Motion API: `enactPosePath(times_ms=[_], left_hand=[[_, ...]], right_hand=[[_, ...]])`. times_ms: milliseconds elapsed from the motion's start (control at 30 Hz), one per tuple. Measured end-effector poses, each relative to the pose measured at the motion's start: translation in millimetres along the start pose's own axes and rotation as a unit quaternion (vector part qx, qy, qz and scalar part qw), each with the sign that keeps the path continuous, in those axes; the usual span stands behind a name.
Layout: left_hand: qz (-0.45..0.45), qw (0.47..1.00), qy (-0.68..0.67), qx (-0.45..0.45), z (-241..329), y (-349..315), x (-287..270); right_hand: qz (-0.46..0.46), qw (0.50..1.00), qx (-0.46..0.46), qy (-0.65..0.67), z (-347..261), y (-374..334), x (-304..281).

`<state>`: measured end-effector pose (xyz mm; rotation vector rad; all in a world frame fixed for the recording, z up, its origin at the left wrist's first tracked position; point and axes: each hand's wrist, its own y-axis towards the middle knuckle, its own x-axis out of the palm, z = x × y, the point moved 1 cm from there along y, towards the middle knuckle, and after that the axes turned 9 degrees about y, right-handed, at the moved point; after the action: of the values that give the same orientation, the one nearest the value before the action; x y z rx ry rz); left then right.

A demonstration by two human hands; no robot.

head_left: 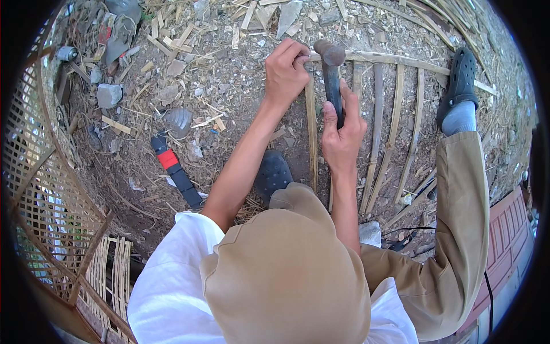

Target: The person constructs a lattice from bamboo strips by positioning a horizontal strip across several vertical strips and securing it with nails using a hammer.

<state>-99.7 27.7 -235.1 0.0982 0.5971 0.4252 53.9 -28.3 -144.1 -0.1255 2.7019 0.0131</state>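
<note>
My right hand (pixel 344 129) is wrapped round the dark handle of a hammer (pixel 332 80), its rusty metal head pointing away from me. Just left of the hammer head, my left hand (pixel 288 71) is closed in a pinch at the left end of a long crosswise wooden strip (pixel 389 58). Whatever sits between those fingertips is too small to make out. Several narrow slats (pixel 393 126) run from the crosswise strip toward me, spaced apart like a rack lying on the ground. One slat (pixel 311 126) lies directly below the gap between my hands.
My dark clog (pixel 459 80) rests by the strip's right end; another clog (pixel 272 175) is beside my left forearm. A black segmented strip with a red band (pixel 175 169) lies left. Stones (pixel 109 96) and wood scraps litter the dirt. Woven lattice (pixel 43 189) stands far left.
</note>
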Motion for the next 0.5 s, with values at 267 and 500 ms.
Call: enactPosePath(times_ms=[267,500], left_hand=[[-0.003,1.000,-0.018,-0.005,-0.1,1.7,-1.3],[-0.024,0.999,-0.030,-0.032,-3.8,3.7,-2.5]], right_hand=[[-0.042,0.994,0.097,-0.023,-2.1,-1.7,0.8],[-0.061,0.988,0.142,-0.013,-8.7,1.0,0.9]])
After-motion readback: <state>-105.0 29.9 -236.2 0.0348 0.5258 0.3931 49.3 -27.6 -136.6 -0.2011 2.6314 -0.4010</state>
